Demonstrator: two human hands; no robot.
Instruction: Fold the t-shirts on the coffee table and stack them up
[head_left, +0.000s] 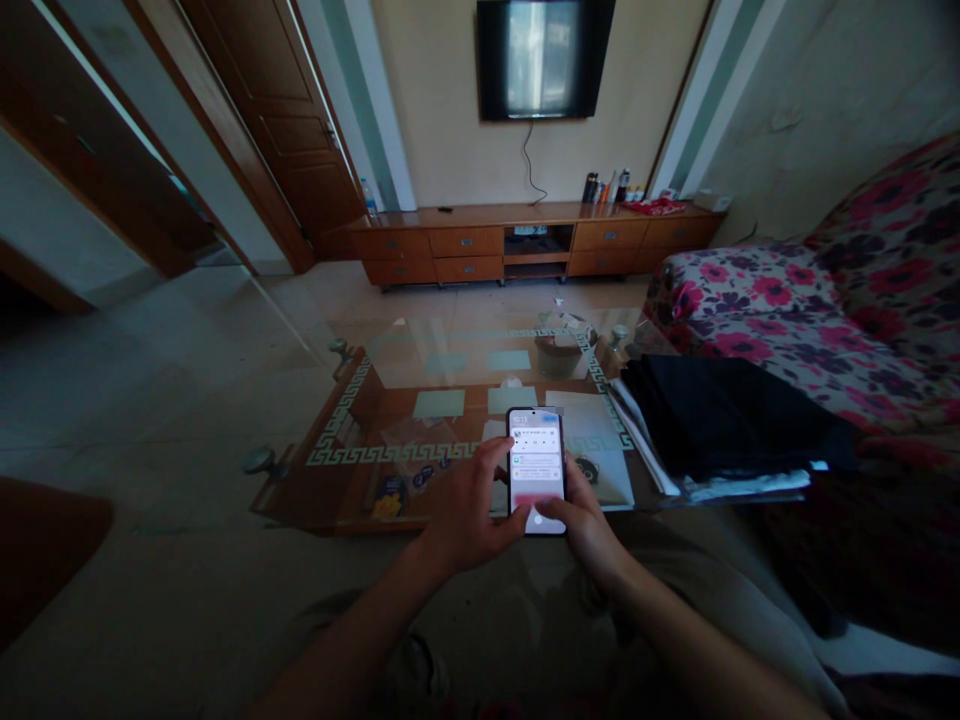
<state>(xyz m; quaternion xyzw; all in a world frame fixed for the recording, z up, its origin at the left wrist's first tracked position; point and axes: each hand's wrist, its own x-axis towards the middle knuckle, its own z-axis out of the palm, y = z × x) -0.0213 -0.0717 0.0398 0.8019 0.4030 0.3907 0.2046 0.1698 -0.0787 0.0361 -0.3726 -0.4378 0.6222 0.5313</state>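
Observation:
A smartphone (536, 470) with a lit screen is held upright in front of me, above the near edge of the glass coffee table (352, 455). Its screen shows a lock page with several notification cards. My left hand (480, 505) grips the phone's left side, with thumb and fingertips at its edge. From the right, my right hand (589, 510) wraps round the other side, its thumb lying over the lower part of the screen. The fingers behind the phone are hidden.
A stack of folded dark clothes (727, 415) lies on the table's right side. Beyond stands a low wooden TV cabinet (465, 245) with bottles, below a wall-mounted television (544, 60). A flowered sofa (780, 300) is at the right; a waste bin (559, 355) shows behind the glass.

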